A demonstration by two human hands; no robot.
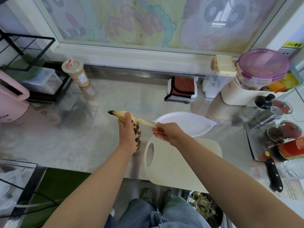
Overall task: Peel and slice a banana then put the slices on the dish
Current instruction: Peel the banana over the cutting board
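A spotted yellow banana (136, 130) is held above the steel counter, its dark stem pointing far left. My left hand (127, 132) grips its middle. My right hand (166, 131) pinches a strip of peel (145, 122) pulled away to the right of the fruit. A white leaf-shaped dish (185, 124) lies just behind my right hand. A cream cutting board (181, 163) with a handle hole sits at the counter's front edge under my right forearm. A black-handled cleaver (271, 170) lies at the right.
A sealed drink cup (76, 74) stands at the back left beside a black rack and a pink appliance (13, 102). A folded cloth (181, 88), storage containers, jars and shakers (269, 114) crowd the back right. A bin of scraps (205, 209) sits below the counter.
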